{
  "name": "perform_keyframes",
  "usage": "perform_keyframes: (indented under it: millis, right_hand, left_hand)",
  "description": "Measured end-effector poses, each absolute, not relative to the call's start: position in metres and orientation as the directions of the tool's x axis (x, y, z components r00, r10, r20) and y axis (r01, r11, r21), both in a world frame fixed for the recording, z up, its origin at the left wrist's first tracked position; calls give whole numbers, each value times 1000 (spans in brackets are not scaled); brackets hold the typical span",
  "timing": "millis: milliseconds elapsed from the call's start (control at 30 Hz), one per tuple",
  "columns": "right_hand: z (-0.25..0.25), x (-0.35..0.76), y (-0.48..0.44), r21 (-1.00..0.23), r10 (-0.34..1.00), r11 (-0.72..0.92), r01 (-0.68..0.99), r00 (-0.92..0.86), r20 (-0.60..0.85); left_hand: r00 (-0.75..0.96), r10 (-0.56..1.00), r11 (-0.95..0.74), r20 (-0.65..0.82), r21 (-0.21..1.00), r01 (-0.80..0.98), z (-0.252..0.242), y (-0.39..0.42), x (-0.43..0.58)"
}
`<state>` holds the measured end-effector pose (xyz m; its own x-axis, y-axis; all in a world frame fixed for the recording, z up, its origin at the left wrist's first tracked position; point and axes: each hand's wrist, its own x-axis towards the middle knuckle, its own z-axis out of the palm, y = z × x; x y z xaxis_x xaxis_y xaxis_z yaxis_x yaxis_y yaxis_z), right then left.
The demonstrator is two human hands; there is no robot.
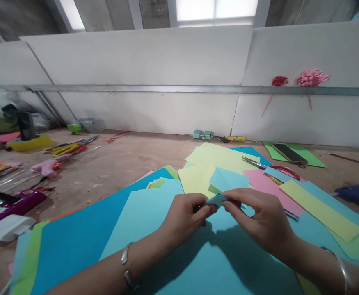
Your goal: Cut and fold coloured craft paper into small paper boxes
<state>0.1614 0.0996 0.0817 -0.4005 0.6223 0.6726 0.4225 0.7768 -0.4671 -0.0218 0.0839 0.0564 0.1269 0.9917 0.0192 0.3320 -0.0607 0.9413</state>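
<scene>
Both my hands meet over a spread of coloured paper sheets (pixel 83 237) low in the head view. My left hand (pixel 184 217) is closed, pinching the left end of a small folded strip of light blue paper (pixel 216 200). My right hand (pixel 261 217) pinches the strip's right end with thumb and fingers. The strip hangs just above a large light blue sheet (pixel 197 262). Each wrist wears a silver bangle.
Red-handled scissors (pixel 274 169) lie on the pink and yellow sheets behind my hands. A blue glue gun (pixel 357 196) sits at the right, a purple tool (pixel 16 204) and pink glue gun (pixel 45 167) at the left. A white partition wall (pixel 167 82) bounds the table's far side.
</scene>
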Motion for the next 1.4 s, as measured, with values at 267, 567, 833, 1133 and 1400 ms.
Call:
perform_keyframes:
  millis: [267,567,833,1133,1400]
  right_hand:
    - [83,163,109,-779,855,513,360,-298,426]
    - [77,173,126,3,192,934,357,-507,840]
    - [75,172,127,81,191,898,433,-548,815]
    - [70,169,124,-29,335,867,498,-539,773]
    - [73,167,123,-323,539,842,433,-642,545]
  left_hand:
    - [327,933,102,-150,982,159,73,88,-32]
    - [615,702,479,-358,877,-36,73,91,-49]
    - [382,917,-1,-116,956,292,75,87,-40]
    - [365,774,-563,518,299,771,61,83,-39]
    - [450,760,-569,469,145,809,58,86,-41]
